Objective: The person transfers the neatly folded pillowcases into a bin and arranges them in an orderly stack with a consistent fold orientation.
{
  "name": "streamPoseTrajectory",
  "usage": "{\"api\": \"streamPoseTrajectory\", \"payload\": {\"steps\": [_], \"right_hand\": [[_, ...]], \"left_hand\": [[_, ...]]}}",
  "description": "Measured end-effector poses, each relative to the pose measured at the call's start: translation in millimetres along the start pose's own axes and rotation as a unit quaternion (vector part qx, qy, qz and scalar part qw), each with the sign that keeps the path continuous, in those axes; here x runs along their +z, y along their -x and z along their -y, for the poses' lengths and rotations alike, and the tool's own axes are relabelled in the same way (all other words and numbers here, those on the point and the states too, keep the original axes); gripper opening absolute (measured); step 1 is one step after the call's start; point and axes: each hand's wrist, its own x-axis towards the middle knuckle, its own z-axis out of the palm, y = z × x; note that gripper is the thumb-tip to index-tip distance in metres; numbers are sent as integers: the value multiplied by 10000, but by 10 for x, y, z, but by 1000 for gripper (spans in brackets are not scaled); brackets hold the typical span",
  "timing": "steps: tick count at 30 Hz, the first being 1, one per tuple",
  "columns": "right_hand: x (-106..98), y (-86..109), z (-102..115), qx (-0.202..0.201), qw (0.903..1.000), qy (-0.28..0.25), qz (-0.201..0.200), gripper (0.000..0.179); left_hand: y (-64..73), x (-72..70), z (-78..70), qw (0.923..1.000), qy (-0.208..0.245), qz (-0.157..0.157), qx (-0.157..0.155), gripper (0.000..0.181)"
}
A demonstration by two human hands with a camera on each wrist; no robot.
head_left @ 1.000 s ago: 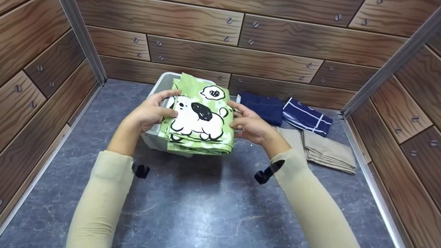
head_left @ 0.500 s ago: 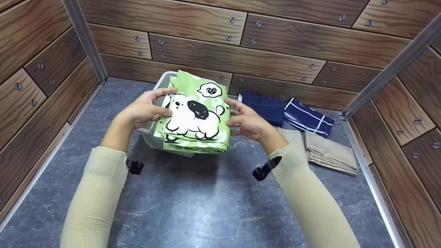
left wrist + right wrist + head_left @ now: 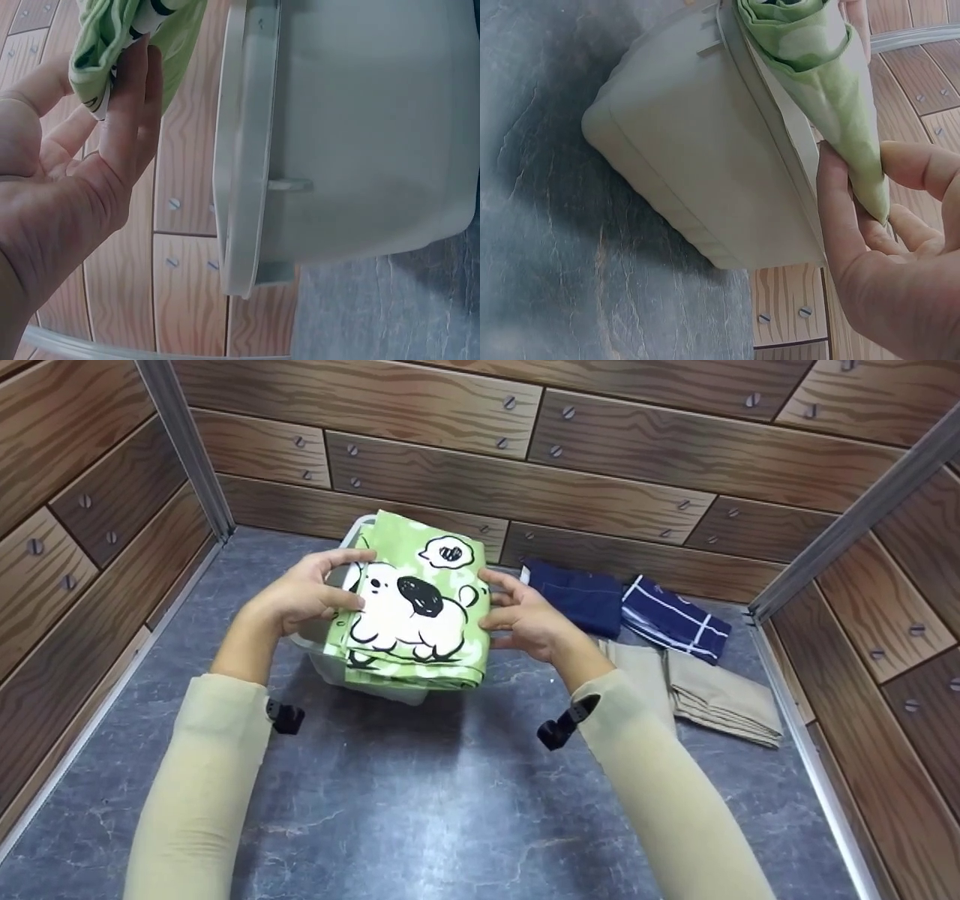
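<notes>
We are holding the folded green cloth (image 3: 420,596) above the pale bin (image 3: 360,135). For doing this well, we are probably needing an even grip and level sides, so that the layers are not slipping apart. Our left hand (image 3: 298,594) and right hand (image 3: 534,622) are pinching opposite sides, their fingers (image 3: 840,214) having only the cloth between them.

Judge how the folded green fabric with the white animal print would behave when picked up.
The folded green fabric is probably floppy: its edges show soft rolls and creases. Lifted by one edge, it might unfold, since its layers look loose and no fastening shows. It seems hardly fragile, looking like soft cloth with no rigid parts visible.
</notes>
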Motion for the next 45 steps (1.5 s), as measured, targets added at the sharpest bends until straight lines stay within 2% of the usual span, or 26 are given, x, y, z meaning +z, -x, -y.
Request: {"api": "streamPoseTrajectory", "payload": {"steps": [10,14,21,30,34,41,45], "right_hand": [[101,-87,37,-117,9997,-24,-203,80],[157,-141,21,-219,9993,-9,-306,73],[263,-219,-38,-423,9965,-73,-720,69],[395,-307,-76,-862,9862,550,-1301,71],[441,-331,-82,-893,9835,723,-1398,69],[488,-345,-63,-828,9840,560,-1476,69],[517,-354,-57,-875,9827,508,-1553,68]], "left_hand": [[-45,-93,-65,9996,-271,-105,54,78],[-43,-130,-66,9987,-468,-192,84,79],[-63,-149,-85,9973,-672,-293,93,79],[-94,-129,-146,9962,-807,-315,-21,78],[-113,-125,-166,9941,-1028,-353,8,77],[-159,-150,-169,9924,-1186,-321,9,79],[-184,-138,-191,9888,-1462,-281,133,79]]}}
